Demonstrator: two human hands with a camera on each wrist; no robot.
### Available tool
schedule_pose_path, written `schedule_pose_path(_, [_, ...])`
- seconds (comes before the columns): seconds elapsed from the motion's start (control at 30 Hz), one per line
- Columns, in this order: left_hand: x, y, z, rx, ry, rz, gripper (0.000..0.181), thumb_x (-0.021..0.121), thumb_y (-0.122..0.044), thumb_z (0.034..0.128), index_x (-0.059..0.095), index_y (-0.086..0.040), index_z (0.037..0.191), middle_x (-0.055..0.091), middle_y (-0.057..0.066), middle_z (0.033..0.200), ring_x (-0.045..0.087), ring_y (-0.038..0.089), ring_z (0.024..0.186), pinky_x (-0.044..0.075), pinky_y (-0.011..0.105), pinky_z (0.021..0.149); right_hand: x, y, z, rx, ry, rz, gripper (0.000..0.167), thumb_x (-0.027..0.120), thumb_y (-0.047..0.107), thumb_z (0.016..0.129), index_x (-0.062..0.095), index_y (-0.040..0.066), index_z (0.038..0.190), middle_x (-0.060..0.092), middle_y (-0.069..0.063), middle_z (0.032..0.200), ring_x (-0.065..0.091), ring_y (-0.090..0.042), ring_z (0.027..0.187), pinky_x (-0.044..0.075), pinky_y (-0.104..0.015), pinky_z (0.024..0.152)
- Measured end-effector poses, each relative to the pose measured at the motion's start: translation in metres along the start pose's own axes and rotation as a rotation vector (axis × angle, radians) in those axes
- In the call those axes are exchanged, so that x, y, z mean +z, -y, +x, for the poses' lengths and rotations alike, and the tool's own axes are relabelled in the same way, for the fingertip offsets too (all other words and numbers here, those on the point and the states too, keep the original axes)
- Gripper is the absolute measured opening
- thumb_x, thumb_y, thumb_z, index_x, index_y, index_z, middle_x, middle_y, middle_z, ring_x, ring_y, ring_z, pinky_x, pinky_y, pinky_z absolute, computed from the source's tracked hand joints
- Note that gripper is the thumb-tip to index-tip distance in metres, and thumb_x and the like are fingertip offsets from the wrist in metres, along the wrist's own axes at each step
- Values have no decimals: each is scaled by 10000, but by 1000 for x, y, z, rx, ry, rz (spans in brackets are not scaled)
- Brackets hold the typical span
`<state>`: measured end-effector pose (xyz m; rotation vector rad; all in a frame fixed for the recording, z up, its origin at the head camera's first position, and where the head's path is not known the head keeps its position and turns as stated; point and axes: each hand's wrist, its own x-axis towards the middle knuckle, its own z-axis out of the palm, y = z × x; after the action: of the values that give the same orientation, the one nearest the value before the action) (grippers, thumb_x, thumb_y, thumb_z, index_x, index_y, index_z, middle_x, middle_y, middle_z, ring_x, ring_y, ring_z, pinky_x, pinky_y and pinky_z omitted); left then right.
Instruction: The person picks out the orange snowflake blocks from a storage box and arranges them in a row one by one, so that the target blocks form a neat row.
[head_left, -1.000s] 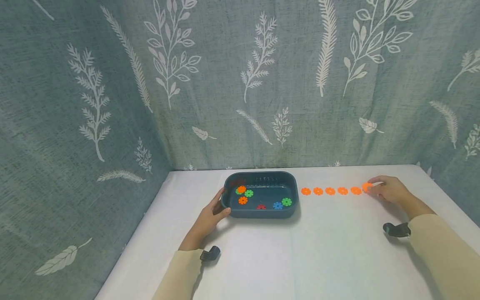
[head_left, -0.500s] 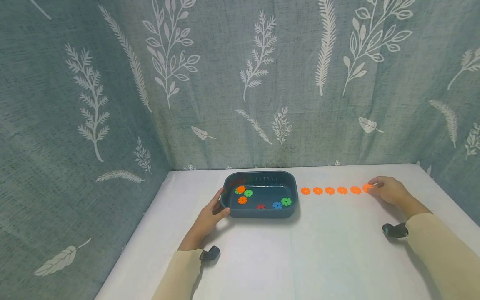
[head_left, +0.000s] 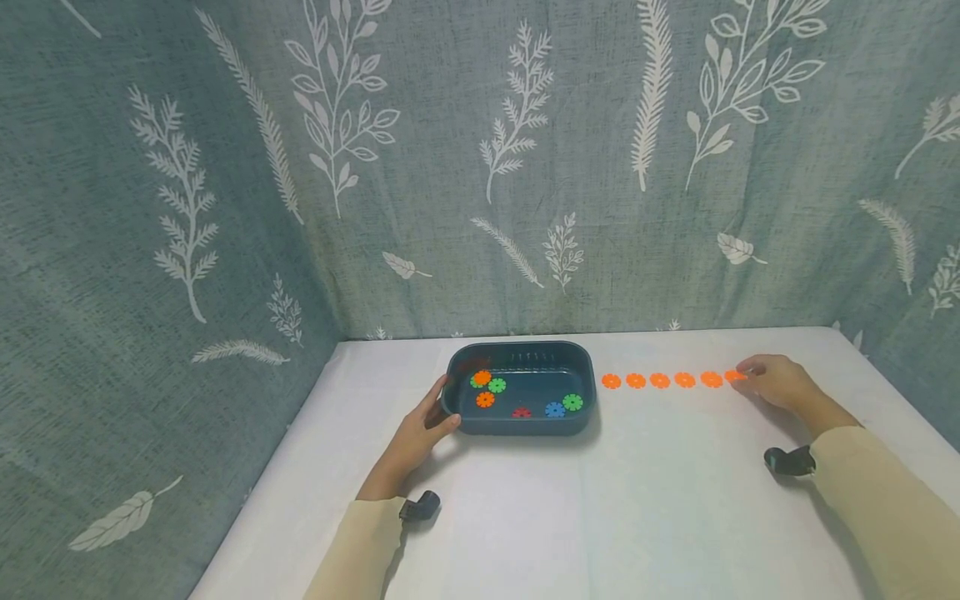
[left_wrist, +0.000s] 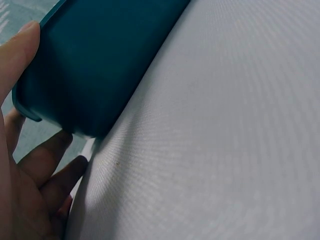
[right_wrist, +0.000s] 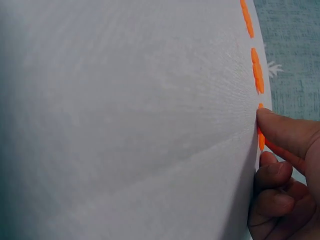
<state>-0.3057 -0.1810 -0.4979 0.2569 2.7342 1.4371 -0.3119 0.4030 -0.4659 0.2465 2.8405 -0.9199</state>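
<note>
My left hand [head_left: 414,440] grips the left end of a dark teal plastic tray [head_left: 525,427], thumb at its front corner and fingers along the side. In the left wrist view the thumb lies against the tray's rim [left_wrist: 95,65]. Inside the tray are several notched plastic discs: orange [head_left: 486,400], green [head_left: 573,402], blue [head_left: 555,410] and red [head_left: 522,412]. My right hand [head_left: 783,388] pinches an orange notched disc [head_left: 734,377] at the right end of a row. That disc [right_wrist: 261,142] lies low against the cloth in the right wrist view, partly hidden by the thumb.
Several more orange discs [head_left: 660,381] form a straight row between the tray and my right hand, lying flat on the white cloth [head_left: 517,517]. Green leaf-patterned fabric [head_left: 450,167] hangs behind the table and along its left side.
The orange disc in my right hand has come down from a tilted position to nearly flat at the row's end. My left hand and the tray have stayed put.
</note>
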Motion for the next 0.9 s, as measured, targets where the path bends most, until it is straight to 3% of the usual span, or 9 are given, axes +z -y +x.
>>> schedule_pose_path(0.5, [0,-1,0,10,0,-7,810,689,-503,869,224,-444,1531,381,89,1516,373,291,1378,197,635,1089,-3,-1,-2,-22,-7,-48,556,664,283,904,508,-145,1224,465,-388,1237,447,-548,1127,422,-615,904])
schedule_pose_path(0.9, [0,-1,-1,27,1,-24,804,683,-475,884,220,-420,1539,384,109,1513,377,309,1374,206,642,1082,-15,3,1,-3,26,-2,529,575,279,955,472,-120,1287,428,-391,1279,486,-516,1109,458,-582,877])
